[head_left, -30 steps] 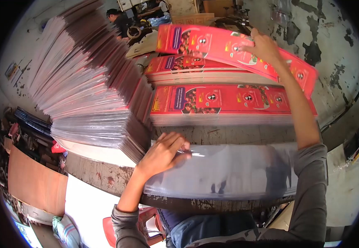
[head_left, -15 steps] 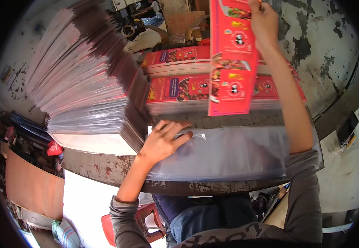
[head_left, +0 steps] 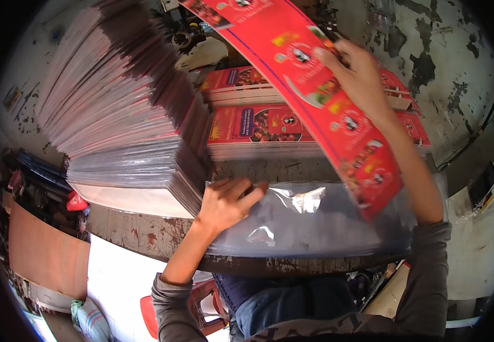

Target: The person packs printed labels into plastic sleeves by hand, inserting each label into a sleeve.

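A long red printed card strip (head_left: pixel 315 91), with food pictures and a panda logo, hangs slanted in the air. My right hand (head_left: pixel 361 80) grips it by its upper right edge, thumb on the printed face. Its lower end is over the pile of clear plastic sleeves (head_left: pixel 315 228) at the table's front. At the upper left corner of that pile, my left hand (head_left: pixel 227 202) has its fingers curled on the top sleeve's edge. The sleeve's film bulges and shines beside the thumb; the fingertips are partly hidden.
A tall, leaning stack of filled plastic sleeves (head_left: pixel 127 131) stands on the left. Behind the sleeve pile lie two rows of red printed cards (head_left: pixel 258 125). The worn dark table (head_left: pixel 138 228) ends just in front of me, with a red stool (head_left: pixel 201 305) below.
The right hand has come down with the card strip, which has swung from upright to slanted, its lower end now over the sleeves. The left hand's fingers have curled in on the sleeve edge.
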Available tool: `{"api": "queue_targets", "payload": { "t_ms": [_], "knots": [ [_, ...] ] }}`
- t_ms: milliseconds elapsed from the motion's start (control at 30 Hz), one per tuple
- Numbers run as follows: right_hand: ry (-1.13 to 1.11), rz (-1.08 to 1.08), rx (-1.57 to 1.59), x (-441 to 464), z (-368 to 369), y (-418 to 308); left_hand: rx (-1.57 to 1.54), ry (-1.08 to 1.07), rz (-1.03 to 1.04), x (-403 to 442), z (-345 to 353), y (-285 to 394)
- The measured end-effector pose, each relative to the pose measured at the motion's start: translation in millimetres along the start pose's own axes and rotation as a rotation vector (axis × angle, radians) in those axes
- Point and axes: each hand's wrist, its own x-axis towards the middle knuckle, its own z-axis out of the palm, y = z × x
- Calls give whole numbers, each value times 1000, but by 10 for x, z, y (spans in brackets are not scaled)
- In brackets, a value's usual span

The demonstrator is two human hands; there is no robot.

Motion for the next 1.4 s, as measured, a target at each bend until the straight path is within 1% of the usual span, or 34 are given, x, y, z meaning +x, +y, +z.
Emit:
{"api": "queue_targets", "payload": {
  "t_ms": [67, 100, 133, 167, 233, 267, 333, 367, 400, 433, 467, 533, 600, 667, 733, 767, 800, 867, 900, 967, 1000, 1067, 1133, 1200, 1267, 1333, 1400],
  "knots": [
    [-66, 3, 51, -157, -245, 81, 1, -2, -31, -12, -1, -26],
    [-119, 14, 66, -241, -384, 125, 17, 44, -45, -16, 6, -42],
    [-188, 34, 20, -326, -542, 219, 37, 89, -61, -16, 4, -55],
    [-257, 52, -25, -403, -678, 297, 60, 66, -62, 0, -24, -62],
    [-439, 141, -224, -541, -896, 197, 60, 90, -84, 20, 5, -73],
    [-447, 134, -220, -613, -907, 204, 59, 116, -90, 24, 17, -77],
    [-515, -88, -431, -737, -905, 262, 64, 71, -105, 44, -23, -67],
    [-517, -89, -423, -790, -910, 343, 66, 28, -108, 54, -46, -69],
    [-507, -2, -358, -845, -913, 452, 70, 20, -111, 49, -64, -98],
    [-494, 88, -291, -887, -910, 542, 51, -55, -140, 32, -91, -154],
    [-497, 99, -284, -907, -926, 586, 25, -131, -170, 17, -106, -185],
    [-426, 218, -297, -890, -1011, 672, -19, -152, -193, 69, -99, -163],
    [-417, 212, -291, -894, -1110, 829, -143, -99, -344, 138, -101, -86],
    [-420, 229, -175, -906, -1142, 903, -242, -35, -459, 141, -55, -30],
    [-449, 220, -175, -920, -1078, 816, -846, 41, -1070, 110, -6, 0],
    [-479, 203, -178, -925, -1049, 774, -855, 74, -982, 43, 47, -36],
    [-481, 207, -169, -941, -1031, 770, -849, 67, -988, 45, 41, -41],
    [-493, 258, -139, -968, -1016, 770, -1087, 285, -1056, 92, 39, -38],
    [-495, 261, -136, -965, -1021, 756, -1128, 327, -1073, 97, 45, -50],
    [-513, 355, -166, -949, -1035, 731, -1124, 342, -1107, 101, 54, -41],
    [-517, 356, -166, -948, -1052, 777, -1120, 361, -1139, 99, 50, -39],
    [-516, 4, -187, -930, -1098, 901, -1124, 341, -1169, 92, 22, -52],
    [-499, 2, -212, -886, -1081, 788, -1285, 269, -1225, 77, 29, -100],
    [-474, 2, -242, -885, -1088, 731, -1261, 247, -1240, 105, 5, -84],
    [-454, 86, -306, -899, -1112, 731, -1281, 236, -1217, 70, 55, -93],
    [-438, 65, -334, -875, -1117, 717, -1328, 276, -1198, 58, 85, -92],
    [-424, 42, -360, -860, -1125, 690, -1329, 319, -1257, 78, 92, -107]
  ]
}}
